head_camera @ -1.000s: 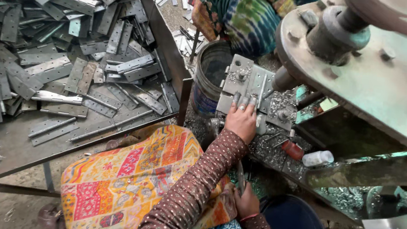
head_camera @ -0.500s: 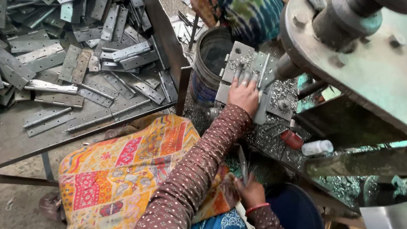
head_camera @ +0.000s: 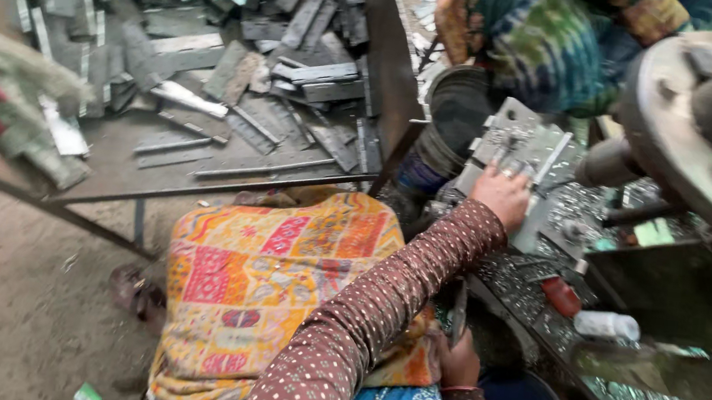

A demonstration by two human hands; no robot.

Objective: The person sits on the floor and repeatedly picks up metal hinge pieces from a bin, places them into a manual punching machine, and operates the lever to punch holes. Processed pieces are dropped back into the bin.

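Metal tray (head_camera: 386, 64) heaped with strips (head_camera: 316, 74), left hand (head_camera: 503, 195) on plate (head_camera: 522, 146)

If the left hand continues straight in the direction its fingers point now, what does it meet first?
The left hand already lies with its fingers on the grey metal die block of the press. Pushed further up and away, it would probably meet the block's raised parts first; depth there is unclear.

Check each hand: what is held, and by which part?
Left hand rests flat on the grey metal plate at its near edge. Right hand holds a thin metal strip by its lower end.
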